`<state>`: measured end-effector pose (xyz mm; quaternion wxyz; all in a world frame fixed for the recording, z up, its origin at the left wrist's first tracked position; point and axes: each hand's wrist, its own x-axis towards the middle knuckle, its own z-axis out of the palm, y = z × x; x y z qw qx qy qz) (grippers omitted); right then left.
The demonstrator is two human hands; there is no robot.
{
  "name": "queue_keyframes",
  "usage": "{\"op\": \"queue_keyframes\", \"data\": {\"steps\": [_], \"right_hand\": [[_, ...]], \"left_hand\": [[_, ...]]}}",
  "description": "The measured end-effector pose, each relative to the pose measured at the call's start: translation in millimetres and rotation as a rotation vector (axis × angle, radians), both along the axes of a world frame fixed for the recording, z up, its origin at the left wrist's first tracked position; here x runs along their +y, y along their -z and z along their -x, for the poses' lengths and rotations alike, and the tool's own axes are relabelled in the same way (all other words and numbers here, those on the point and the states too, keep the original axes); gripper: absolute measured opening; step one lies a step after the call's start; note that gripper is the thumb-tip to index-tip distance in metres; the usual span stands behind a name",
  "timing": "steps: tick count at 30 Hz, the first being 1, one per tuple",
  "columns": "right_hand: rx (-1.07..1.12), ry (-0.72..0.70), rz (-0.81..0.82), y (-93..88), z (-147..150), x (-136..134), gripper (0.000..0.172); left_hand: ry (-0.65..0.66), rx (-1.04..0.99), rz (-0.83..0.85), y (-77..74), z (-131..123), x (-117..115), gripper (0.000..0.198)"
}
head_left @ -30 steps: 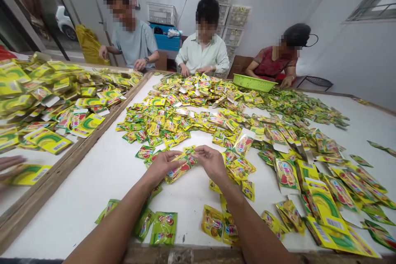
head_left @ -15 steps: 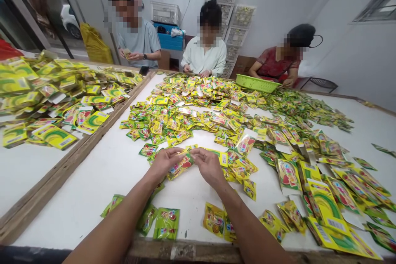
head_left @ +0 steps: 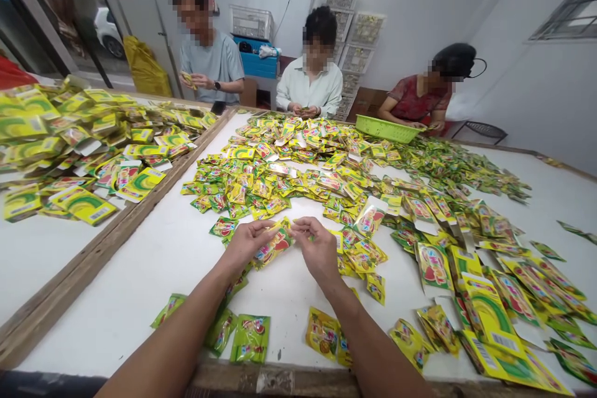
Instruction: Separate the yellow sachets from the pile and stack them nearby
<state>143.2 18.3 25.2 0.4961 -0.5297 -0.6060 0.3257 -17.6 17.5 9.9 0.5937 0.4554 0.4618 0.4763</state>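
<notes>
Above the white tabletop, a small yellow printed carton [head_left: 272,251] with a red fruit picture is held at a tilt between my hands. My left hand [head_left: 250,244] pinches its left side between thumb and fingers. At the carton's upper right end, the fingertips of my right hand [head_left: 317,250] are closed on its edge; the exact grip there is partly hidden. Yellow sachets [head_left: 366,256] lie just right of my right hand. Below my forearms rest a green sachet [head_left: 250,337] and a yellow sachet [head_left: 321,331].
A large mixed heap of cartons and sachets [head_left: 298,161] spreads ahead. More cartons [head_left: 497,311] lie at right. A wooden divider [head_left: 116,230] separates another carton pile [head_left: 69,137]. Three people sit opposite, near a green basket [head_left: 387,129].
My hands stay at nearly the same place, with the right fingers shifted slightly at the carton's end. Across the table, the middle person's hands have come together around a small item.
</notes>
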Motion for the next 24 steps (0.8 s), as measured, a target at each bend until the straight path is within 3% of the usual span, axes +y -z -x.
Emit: {"op": "queue_keyframes", "data": {"steps": [4, 10, 14, 18, 21, 22, 24], "right_hand": [[0.046, -0.154, 0.113, 5.2, 0, 1, 0.014], [0.316, -0.375, 0.314, 5.8, -6, 1, 0.025], [0.220, -0.430, 0.335, 4.0, 0, -4, 0.027], [0.283, -0.432, 0.354, 5.4, 4, -6, 0.029], [0.217, -0.343, 0.295, 4.5, -7, -1, 0.027], [0.123, -0.274, 0.251, 3.4, -14, 1, 0.025], [-0.145, -0.130, 0.164, 1.2, -33, 5, 0.025]], "left_hand": [[0.029, 0.075, -0.037, -0.5, 3, 0, 0.039], [0.078, 0.121, 0.013, -1.7, 5, 0, 0.041], [0.136, 0.110, 0.028, -2.8, 6, -3, 0.035], [0.222, 0.043, 0.069, -7.2, -2, -10, 0.037], [0.260, 0.156, 0.030, -14.7, 3, -8, 0.035], [0.216, 0.229, 0.029, -19.2, 12, -5, 0.034], [-0.029, 0.392, 0.051, -32.8, 43, 1, 0.036]]}}
